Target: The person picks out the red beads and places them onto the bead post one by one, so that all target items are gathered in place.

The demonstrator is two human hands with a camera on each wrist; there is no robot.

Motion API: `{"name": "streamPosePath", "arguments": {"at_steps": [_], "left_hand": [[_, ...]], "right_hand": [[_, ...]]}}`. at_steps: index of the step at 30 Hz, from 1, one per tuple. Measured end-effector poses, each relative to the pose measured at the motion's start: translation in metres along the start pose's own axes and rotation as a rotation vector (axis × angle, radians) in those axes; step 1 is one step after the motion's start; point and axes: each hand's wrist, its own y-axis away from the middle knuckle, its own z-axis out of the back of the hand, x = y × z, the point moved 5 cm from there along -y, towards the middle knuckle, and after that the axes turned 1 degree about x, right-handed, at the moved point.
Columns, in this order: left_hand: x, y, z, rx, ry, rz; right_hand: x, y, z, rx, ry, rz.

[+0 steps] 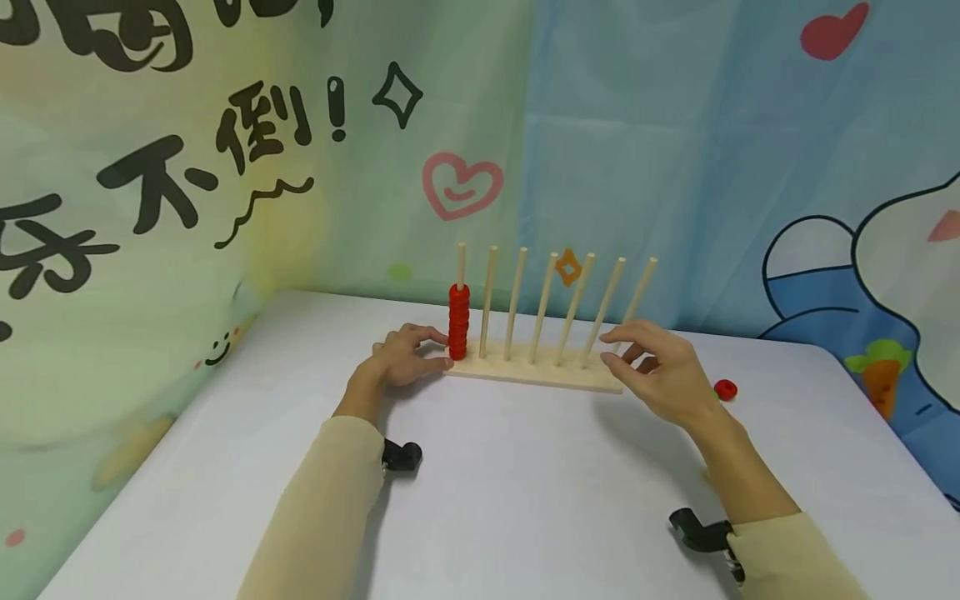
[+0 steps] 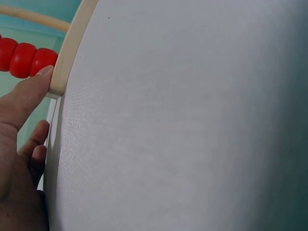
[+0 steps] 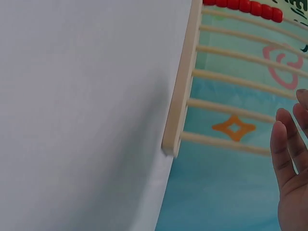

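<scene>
A wooden bead rack has a flat base (image 1: 536, 372) with several upright rods. Red beads (image 1: 458, 323) are stacked on its leftmost rod; the other rods look bare. My left hand (image 1: 402, 357) grips the left end of the base, thumb in front and index finger beside the lowest beads. The left wrist view shows the thumb (image 2: 30, 98) against the base, just by the beads. Above the right end hovers my right hand (image 1: 660, 371), fingers loosely bent, thumb and index finger apart. It holds nothing in the right wrist view, where part of the hand is cut off.
A loose red bead (image 1: 725, 390) lies on the white table (image 1: 510, 492) just right of my right hand, with a bit of green beside it. Behind the table hangs a printed cloth (image 1: 622, 167). Black wrist mounts (image 1: 402, 456) sit on both wrists.
</scene>
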Motion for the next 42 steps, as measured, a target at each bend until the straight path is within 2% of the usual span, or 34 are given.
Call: {"name": "streamPosePath", "arguments": {"at_steps": [8, 19, 26, 29, 36, 42], "left_hand": [[-0.002, 0.000, -0.001, 0.008, 0.009, -0.005], [0.000, 0.001, -0.002, 0.010, 0.012, 0.009], [0.001, 0.001, -0.001, 0.011, 0.008, 0.019], [0.002, 0.001, -0.002, 0.011, 0.009, 0.025], [0.002, 0.000, -0.001, 0.006, 0.020, 0.016], [0.002, 0.000, 0.000, 0.010, 0.011, 0.015]], "right_hand": [[-0.015, 0.015, 0.024, 0.005, 0.115, -0.073], [-0.030, 0.036, 0.042, 0.029, 0.230, -0.178], [-0.044, 0.046, 0.054, 0.011, 0.263, -0.195], [-0.050, 0.052, 0.059, 0.019, 0.287, -0.235], [-0.057, 0.064, 0.070, 0.027, 0.290, -0.245], [-0.067, 0.075, 0.080, 0.064, 0.306, -0.290]]}}
